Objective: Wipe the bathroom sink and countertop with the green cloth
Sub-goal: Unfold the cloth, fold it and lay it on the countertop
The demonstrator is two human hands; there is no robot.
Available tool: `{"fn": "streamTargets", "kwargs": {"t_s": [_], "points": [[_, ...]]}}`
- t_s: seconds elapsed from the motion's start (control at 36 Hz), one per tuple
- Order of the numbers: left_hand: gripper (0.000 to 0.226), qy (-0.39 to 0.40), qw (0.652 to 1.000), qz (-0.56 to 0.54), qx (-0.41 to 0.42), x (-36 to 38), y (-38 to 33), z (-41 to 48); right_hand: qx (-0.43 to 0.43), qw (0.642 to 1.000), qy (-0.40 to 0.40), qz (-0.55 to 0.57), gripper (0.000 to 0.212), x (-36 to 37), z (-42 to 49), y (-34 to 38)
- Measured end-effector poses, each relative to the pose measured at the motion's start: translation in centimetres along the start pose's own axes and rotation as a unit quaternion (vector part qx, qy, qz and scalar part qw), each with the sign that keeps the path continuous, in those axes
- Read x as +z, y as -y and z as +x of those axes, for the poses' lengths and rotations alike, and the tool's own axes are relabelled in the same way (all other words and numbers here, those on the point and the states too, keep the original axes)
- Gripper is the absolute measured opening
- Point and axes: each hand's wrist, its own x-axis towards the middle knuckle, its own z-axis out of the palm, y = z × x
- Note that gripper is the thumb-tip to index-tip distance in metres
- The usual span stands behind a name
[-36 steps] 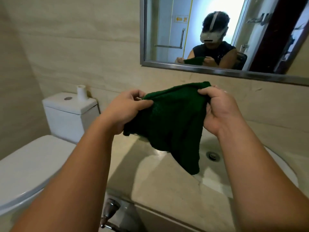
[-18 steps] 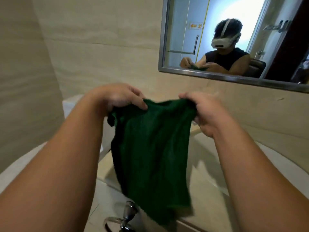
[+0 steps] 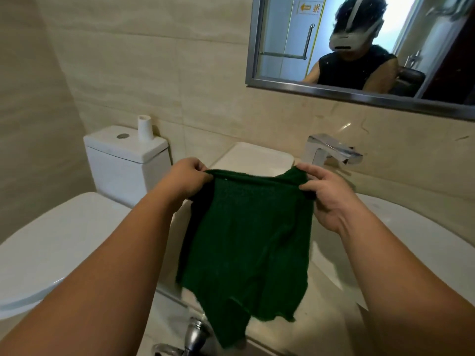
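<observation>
A dark green cloth (image 3: 246, 242) hangs spread out in the air above the beige countertop (image 3: 316, 327). My left hand (image 3: 186, 179) pinches its top left corner and my right hand (image 3: 326, 194) pinches its top right corner. The cloth's lower edge drops past the counter's front edge. The white sink basin (image 3: 411, 232) lies to the right, partly hidden by my right arm. A chrome faucet (image 3: 331, 150) stands at the back of the counter, behind my right hand.
A white toilet with its tank (image 3: 123, 160) and closed lid (image 3: 61, 240) stands at the left; a paper roll (image 3: 144, 128) sits on the tank. A white tray (image 3: 254, 156) lies behind the cloth. A chrome valve (image 3: 192, 337) pokes out below. A mirror (image 3: 359, 44) hangs above.
The view has tilted down and the toilet, tray and faucet have come into sight. Both hands have spread the cloth wider and hold it lower over the counter.
</observation>
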Motion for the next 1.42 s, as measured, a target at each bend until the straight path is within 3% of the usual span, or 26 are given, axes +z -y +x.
{"fn": "streamTargets", "kwargs": {"t_s": [0.19,0.28,0.36,0.47,0.72,0.94,1.03,1.11,1.19,1.28,1.42], "points": [[0.021,-0.004,0.99,-0.138,-0.019,-1.1,-1.8,1.7,-0.027,0.997,-0.032,0.067,0.022,0.2,2.6,1.0],[0.017,0.006,0.981,-0.193,-0.009,-1.2,-2.3,2.5,-0.023,0.995,-0.034,0.096,0.022,0.4,3.5,1.4],[0.012,0.025,0.97,-0.243,-0.003,-1.0,-2.6,3.0,-0.001,0.993,-0.028,0.118,0.036,0.8,4.1,1.5],[0.023,0.054,0.952,-0.302,-0.009,-0.5,-2.3,3.4,0.028,0.995,-0.036,0.09,0.042,1.4,4.6,1.1],[0.015,0.035,0.941,-0.335,0.022,-1.2,-1.6,3.1,-0.004,0.999,-0.027,0.028,0.014,0.8,5.3,1.2],[0.015,0.109,0.956,-0.263,0.075,-1.3,-1.0,-0.2,0.006,0.999,0.029,0.024,0.036,0.5,2.6,1.0],[0.018,0.169,0.939,-0.276,0.114,-2.3,-0.6,-2.1,-0.015,0.992,0.119,0.033,0.025,-0.4,0.4,1.2],[0.013,0.272,0.918,-0.257,0.128,-3.5,0.7,-4.2,-0.012,0.963,0.269,0.02,0.02,-1.7,-2.1,1.3],[0.019,0.348,0.917,-0.151,0.12,-4.2,1.9,-5.7,0.011,0.923,0.373,-0.096,0.018,-2.4,-4.0,0.6],[0.025,0.391,0.913,-0.013,0.116,-4.0,2.1,-7.3,0.017,0.883,0.392,-0.257,0.02,-2.2,-5.4,-0.4],[0.016,0.347,0.912,0.19,0.108,-1.8,1.0,-10.7,0.015,0.83,0.382,-0.406,0.021,-0.7,-7.7,-0.6]]}}
